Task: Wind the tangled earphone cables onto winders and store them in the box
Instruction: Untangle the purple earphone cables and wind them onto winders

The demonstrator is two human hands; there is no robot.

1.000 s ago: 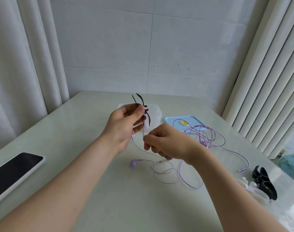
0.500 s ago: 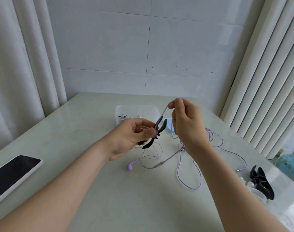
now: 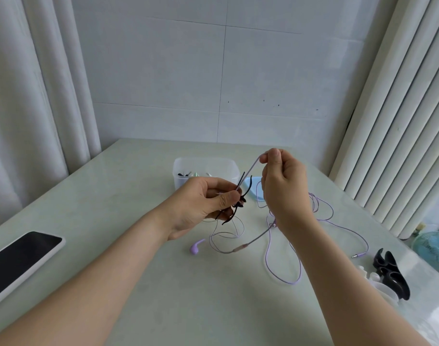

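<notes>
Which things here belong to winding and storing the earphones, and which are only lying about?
For the job:
- black winder, held in the left hand
- purple earphone cable, pinched by the right hand
- clear box and its blue lid
- spare winders at the right edge

Lying about:
- phone
- small fan

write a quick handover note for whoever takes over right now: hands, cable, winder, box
Left hand holds the black winder above the table. Right hand pinches the purple cable, taut up from the winder.
Most of the cable lies loose on the table, earbud and plug included.
Clear box sits open behind the hands, some items already inside; spare winders at the right edge.
Done: winding barely begun. Left: wind the whole cable, store it in the box.
</notes>
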